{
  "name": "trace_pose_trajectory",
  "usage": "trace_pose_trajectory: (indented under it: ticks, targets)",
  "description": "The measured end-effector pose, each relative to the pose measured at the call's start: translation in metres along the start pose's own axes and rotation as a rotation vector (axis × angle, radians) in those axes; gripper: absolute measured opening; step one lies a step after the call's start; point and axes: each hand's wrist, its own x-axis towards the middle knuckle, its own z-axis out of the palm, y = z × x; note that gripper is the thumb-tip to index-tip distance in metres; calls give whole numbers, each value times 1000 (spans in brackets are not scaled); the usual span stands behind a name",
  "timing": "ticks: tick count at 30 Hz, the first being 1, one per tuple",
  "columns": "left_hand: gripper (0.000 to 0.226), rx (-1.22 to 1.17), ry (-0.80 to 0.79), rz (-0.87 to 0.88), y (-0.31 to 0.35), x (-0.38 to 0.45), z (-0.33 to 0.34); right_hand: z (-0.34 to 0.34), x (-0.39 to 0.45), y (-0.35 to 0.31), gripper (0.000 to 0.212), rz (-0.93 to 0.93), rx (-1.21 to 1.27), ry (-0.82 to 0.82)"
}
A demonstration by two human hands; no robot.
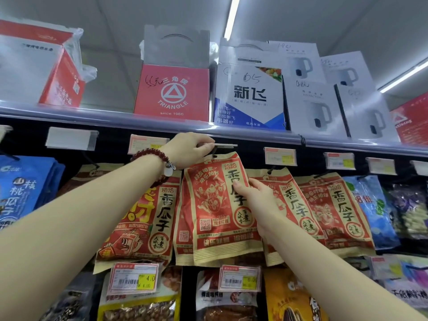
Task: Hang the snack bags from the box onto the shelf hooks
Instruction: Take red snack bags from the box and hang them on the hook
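Snack bag (217, 205), red and tan with large Chinese lettering, hangs at the centre of the frame from a shelf hook (216, 151), in front of a matching bag. My left hand (185, 149), a red bead bracelet (150, 156) on its wrist, pinches the flipped-up price tag holder (225, 145) on that hook just above the bag. My right hand (254, 193) grasps the bag's right edge, fingers curled over its front.
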Motion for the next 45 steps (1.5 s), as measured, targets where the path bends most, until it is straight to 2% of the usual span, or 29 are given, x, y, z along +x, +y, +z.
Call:
trace_pose_trajectory:
  ticks: [2,4,7,11,15,20,27,34,40,45]
  targets:
    - [36,-4,8,-1,-2,0,1,1,4,2,7,25,11,2]
    - [38,-13,6,-3,-2,0,2,1,6,3,4,45,21,7]
    - [42,-23,-6,2,-4,-2,1,2,5,3,18,78,36,3]
    - [46,-65,9,-5,-7,-5,3,1,3,8,12,87,12,26]
    - [46,-45,27,16,-8,-5,7,10,5,17,42,82,-33,92]
    - [46,-29,124,56,-10,-4,16,16,3,20,32,40,-76,129]
    - [42,3,301,61,-9,-4,37,27,-7,22,42,-26,-146,201]
    - [48,-13,301,49,-10,-7,41,26,-12,34,45,-99,-176,179]
    - [51,13,301,10,-9,-10,47,28,-19,35,53,-94,-207,197]
    - [49,43,300,1,-4,-20,46,25,-27,37,52,-112,-268,216]
